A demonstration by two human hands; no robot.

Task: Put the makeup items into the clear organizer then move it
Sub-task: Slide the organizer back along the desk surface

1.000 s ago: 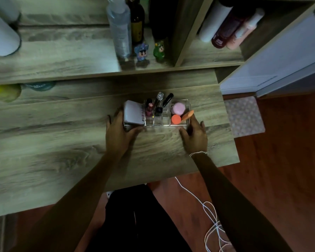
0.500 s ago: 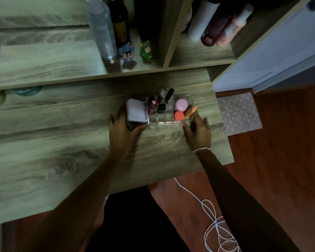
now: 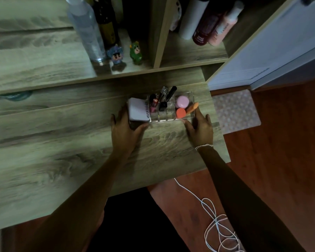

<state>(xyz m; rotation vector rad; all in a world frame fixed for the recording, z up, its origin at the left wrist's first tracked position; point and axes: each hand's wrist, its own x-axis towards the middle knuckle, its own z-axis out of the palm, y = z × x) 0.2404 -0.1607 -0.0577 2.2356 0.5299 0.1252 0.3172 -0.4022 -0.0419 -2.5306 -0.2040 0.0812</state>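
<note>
The scene is dim, with a greenish cast over the worktop (image 3: 53,151). The brightest patch is the white door (image 3: 280,51) at upper right. Both forearms are nearly black in shadow. A faint sheen lies on the shelf (image 3: 44,66). The bottles (image 3: 87,30) at the top are soft and slightly blurred, and straight edges bow towards the corners.

The counter (image 3: 62,151) is patterned in grey-brown wood grain, and the floor (image 3: 289,142) is coloured reddish-brown. A pink round case (image 3: 182,101), an orange sponge (image 3: 180,112) and a white compact (image 3: 137,110) are seen.
</note>
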